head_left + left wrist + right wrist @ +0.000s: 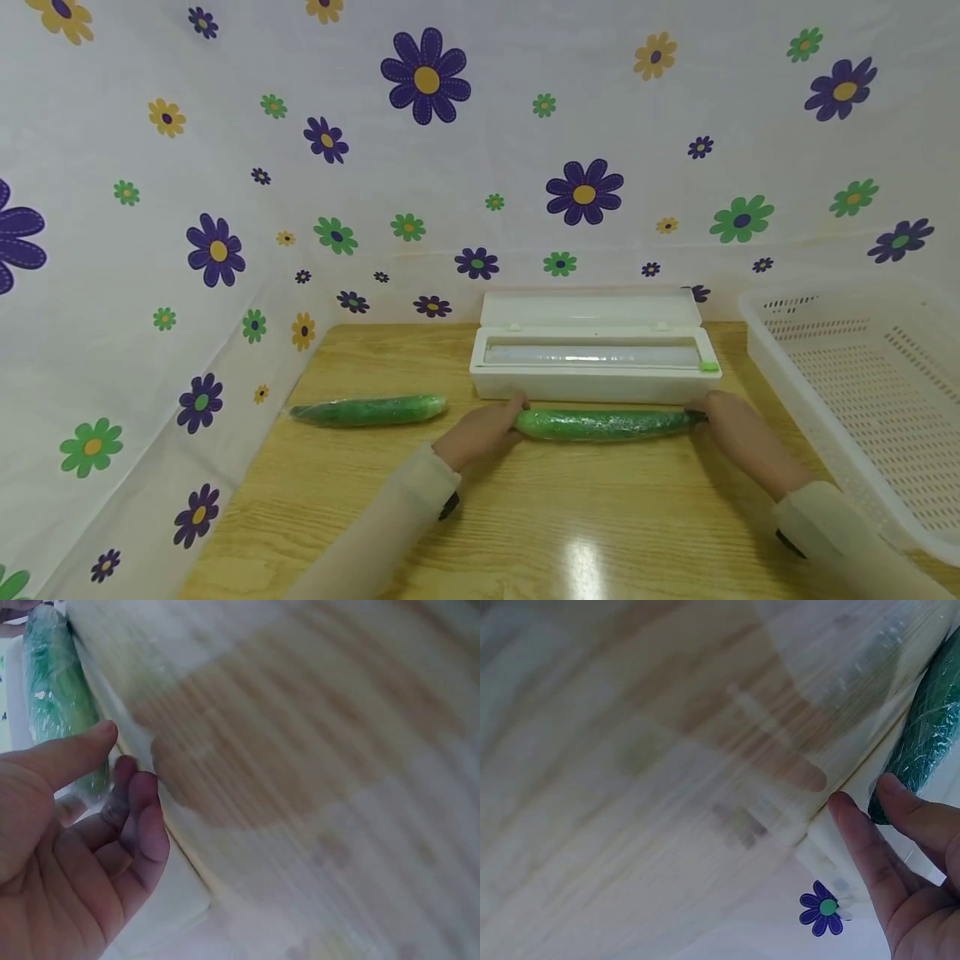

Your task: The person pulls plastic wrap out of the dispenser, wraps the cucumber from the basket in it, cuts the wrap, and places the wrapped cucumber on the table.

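A green cucumber [607, 424] wrapped in shiny clear film lies crosswise in front of the white cling film box [592, 387]. My left hand [482, 432] pinches the film at its left end. At the dark right end, my right hand [744, 437] holds it between thumb and fingers. In the left wrist view the wrapped cucumber [60, 682] runs up from behind the thumb; some fingertips are hidden there. The right wrist view shows the thumb against the cucumber's tip [922, 735]. A second wrapped cucumber [367, 410] rests to the left of my left hand.
The box stands with its lid [588, 308] raised, a film roll [592, 356] inside and a green slider [708, 367] at its right. A white perforated basket [787, 400] occupies the right side of the wooden table [525, 533]. Flowered cloth [495, 150] hangs behind and at left.
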